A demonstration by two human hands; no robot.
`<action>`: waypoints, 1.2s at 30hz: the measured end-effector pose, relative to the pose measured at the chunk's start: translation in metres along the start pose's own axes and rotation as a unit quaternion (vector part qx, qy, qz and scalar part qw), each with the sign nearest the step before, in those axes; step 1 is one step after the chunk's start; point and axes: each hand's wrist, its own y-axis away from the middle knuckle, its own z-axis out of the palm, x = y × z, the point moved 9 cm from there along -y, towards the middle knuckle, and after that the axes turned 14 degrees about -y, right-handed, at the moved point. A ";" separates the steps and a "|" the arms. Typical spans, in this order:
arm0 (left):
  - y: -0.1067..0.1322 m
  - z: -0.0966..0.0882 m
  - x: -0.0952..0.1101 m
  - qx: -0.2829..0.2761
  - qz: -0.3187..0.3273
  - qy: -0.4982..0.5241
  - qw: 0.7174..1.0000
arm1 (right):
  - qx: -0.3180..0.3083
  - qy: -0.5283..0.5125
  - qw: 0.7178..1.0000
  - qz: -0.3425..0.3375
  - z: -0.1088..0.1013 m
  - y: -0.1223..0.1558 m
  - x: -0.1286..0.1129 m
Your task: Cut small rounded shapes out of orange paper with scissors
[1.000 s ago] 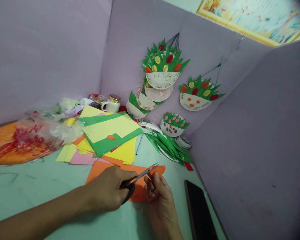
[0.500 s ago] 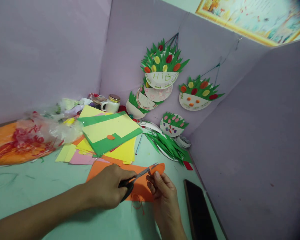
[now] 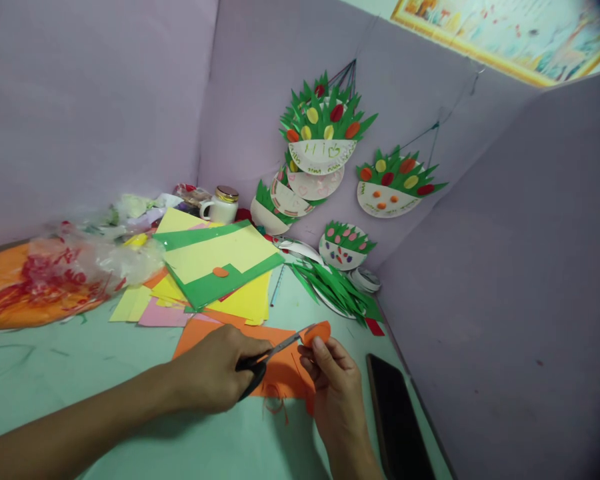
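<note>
Two hands work close together at the near edge of the table [image 3: 55, 373], seen from the one head camera. The left hand [image 3: 215, 377] is clenched around the dark handles of the scissors [image 3: 267, 357]. The blades point to the right and a little away, and their tips touch a small orange oval piece [image 3: 316, 331].

The right hand [image 3: 337, 393] pinches that orange piece between its thumb and fingertips [image 3: 319, 347]. The piece sticks up just past the fingertips, on their far side. Its long side runs left to right, almost in line with the blades. So the blades come at it from the left, and the right hand holds it from the near side. The right hand is the nearer hand to the piece, since it is touching it.

Under both hands lies a bigger orange sheet [image 3: 275, 373], flat on the table. A thin curly orange scrap [image 3: 277, 407] lies near its near edge.

Farther away is a pile of yellow and green paper [image 3: 215, 263], with another little orange oval [image 3: 221, 272] on top. To the left is a crinkly plastic bag [image 3: 80, 267]. To the right, near the wall, a dark phone [image 3: 397, 420] lies flat. Paper plate crafts [image 3: 325, 143] with green leaves hang on the purple wall, and a pile of green paper leaves [image 3: 337, 290] lies below them.
</note>
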 end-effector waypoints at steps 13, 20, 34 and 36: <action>-0.002 0.004 -0.003 -0.009 -0.005 0.020 1.000 | 0.002 0.006 1.000 0.000 0.003 0.000 -0.003; 0.001 0.007 -0.006 -0.006 -0.005 0.007 1.000 | -0.012 0.034 0.999 -0.001 0.004 0.001 -0.003; -0.002 0.002 -0.004 -0.009 -0.007 -0.004 1.000 | -0.015 0.047 0.999 0.005 0.004 0.001 -0.003; -0.002 0.002 -0.004 -0.013 -0.006 -0.006 1.000 | -0.024 0.062 0.998 0.008 0.004 0.000 -0.004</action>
